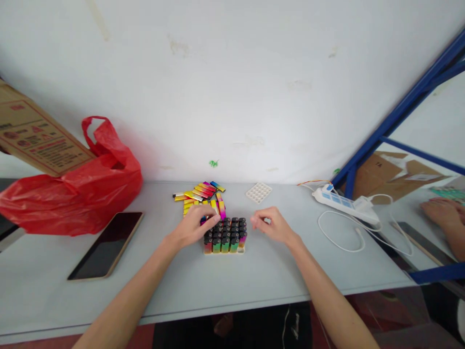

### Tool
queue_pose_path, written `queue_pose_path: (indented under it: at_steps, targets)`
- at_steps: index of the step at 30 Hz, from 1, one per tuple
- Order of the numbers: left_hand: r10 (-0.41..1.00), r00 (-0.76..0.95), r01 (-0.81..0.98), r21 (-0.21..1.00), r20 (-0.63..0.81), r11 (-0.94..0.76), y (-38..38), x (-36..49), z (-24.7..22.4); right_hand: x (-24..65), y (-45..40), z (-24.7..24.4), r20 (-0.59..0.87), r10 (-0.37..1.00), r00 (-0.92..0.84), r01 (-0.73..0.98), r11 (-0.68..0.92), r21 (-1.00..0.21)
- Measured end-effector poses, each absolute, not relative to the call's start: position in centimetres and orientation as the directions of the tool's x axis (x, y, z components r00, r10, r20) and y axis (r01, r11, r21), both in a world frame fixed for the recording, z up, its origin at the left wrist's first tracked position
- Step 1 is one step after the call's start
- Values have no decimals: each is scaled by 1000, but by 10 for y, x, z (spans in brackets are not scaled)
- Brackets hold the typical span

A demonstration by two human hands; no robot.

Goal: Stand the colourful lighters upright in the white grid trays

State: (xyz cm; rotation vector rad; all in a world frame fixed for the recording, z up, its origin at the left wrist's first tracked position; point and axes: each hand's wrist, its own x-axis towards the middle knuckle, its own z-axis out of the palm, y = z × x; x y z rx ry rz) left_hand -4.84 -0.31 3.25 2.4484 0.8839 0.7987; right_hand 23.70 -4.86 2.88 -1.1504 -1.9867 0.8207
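From here I can't tell whether my left hand grips anything, but its sideways brush could tip the lighters racked on the counter just left of my right hand, fingertips together.

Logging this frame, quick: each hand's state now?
Left hand: curled at the black-topped lighters; whether holding one can't be told.
Right hand: loosely curled, nothing visible in it.

On the counter, lighters stand in a holder. The left hand is at its back left, the right hand just right. Behind lie loose lighters and, farther right, another holder. Leftward, a tablet lies before a plastic bag; rightward, a power strip.
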Motion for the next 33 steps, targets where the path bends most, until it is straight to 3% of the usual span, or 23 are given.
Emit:
queue_pose_path:
  at_steps: [4, 7, 11, 21, 33]
  targets:
    - [678, 648, 429, 568, 348, -702, -4, -48, 30, 226, -7, 25, 306, 885, -351, 527, 457, -716]
    - [683, 632, 436, 560, 366, -704, -5, -48, 29, 204, 32, 18, 341, 824, -452, 617, 565, -548]
    - [678, 631, 435, 552, 377, -711, -4, -50, 27, 170, 79, 9, 331, 809, -485, 734, 582, -349]
    - [690, 615, 449, 550, 381, -704, -4, -53, 23, 119, 134, 2, 266, 709, -653, 627, 704, -335]
    - [675, 636, 433, 550, 375, -714, -7, -50, 28, 147, 93, 12, 206, 703, -681, 582, 690, -431]
